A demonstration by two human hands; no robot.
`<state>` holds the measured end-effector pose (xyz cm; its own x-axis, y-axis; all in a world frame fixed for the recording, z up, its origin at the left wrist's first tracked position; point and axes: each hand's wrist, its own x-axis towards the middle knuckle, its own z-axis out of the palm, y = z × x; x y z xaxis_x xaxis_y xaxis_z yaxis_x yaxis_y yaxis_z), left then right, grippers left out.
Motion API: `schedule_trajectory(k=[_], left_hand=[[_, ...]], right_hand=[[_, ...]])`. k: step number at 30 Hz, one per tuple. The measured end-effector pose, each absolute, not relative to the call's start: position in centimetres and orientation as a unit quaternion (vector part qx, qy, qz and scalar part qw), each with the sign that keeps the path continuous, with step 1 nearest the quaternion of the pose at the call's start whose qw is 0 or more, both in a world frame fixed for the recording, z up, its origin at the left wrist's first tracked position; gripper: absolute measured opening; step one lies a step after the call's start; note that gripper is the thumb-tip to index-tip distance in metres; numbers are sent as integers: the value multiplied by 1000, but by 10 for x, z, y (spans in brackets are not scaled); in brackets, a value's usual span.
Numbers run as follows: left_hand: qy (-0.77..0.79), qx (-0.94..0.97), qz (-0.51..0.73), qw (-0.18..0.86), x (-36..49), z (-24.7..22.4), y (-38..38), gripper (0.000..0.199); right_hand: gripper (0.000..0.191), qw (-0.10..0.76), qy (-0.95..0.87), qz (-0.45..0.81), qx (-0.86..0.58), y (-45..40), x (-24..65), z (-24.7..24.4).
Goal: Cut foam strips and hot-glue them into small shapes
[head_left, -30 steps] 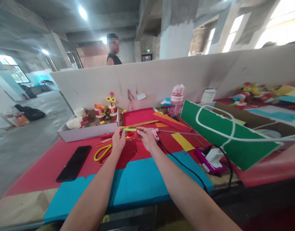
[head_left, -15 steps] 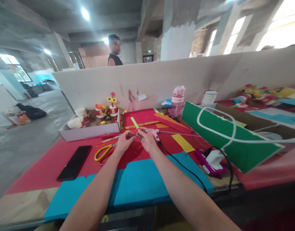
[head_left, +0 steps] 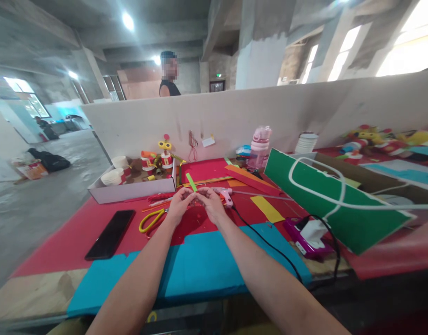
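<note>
A narrow light-green paper strip [head_left: 190, 181] stands up from between my fingertips over the red table covering. My left hand [head_left: 180, 204] is closed in a pinch at the strip's lower end. My right hand [head_left: 210, 203] pinches the same end from the other side, and the fingertips of both hands meet. Right beside my right hand lies a pink glue gun [head_left: 227, 197], partly hidden by that hand. Scissors with yellow handles [head_left: 151, 220] rest just left of my left wrist.
A shallow box [head_left: 133, 191] holds paper cups and small cup figures. A black phone [head_left: 111, 234] lies at left, blue sheets [head_left: 203, 265] in front. At right are a yellow paper piece [head_left: 267, 209], a purple power strip [head_left: 306, 242] and a green board [head_left: 325, 200]. Behind stands a pink bottle [head_left: 259, 148].
My left hand has come in to the strip's lower end, and both hands' fingertips now touch. The strip has shifted slightly left and lower. The whole view has shifted a little.
</note>
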<state>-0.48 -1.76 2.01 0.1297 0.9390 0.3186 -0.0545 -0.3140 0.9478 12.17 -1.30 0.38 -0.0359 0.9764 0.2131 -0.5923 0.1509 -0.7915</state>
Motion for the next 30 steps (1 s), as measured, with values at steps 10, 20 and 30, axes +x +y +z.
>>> schedule_trajectory(k=[10, 20, 30], left_hand=[[392, 614, 554, 403, -11, 19, -15, 25], [404, 607, 552, 405, -12, 19, -14, 26], [388, 613, 544, 421, -10, 23, -17, 26]], right_hand=[[33, 612, -392, 641, -247, -19, 123, 8], [37, 606, -378, 646, -268, -13, 123, 3], [28, 632, -430, 570, -301, -10, 123, 2]])
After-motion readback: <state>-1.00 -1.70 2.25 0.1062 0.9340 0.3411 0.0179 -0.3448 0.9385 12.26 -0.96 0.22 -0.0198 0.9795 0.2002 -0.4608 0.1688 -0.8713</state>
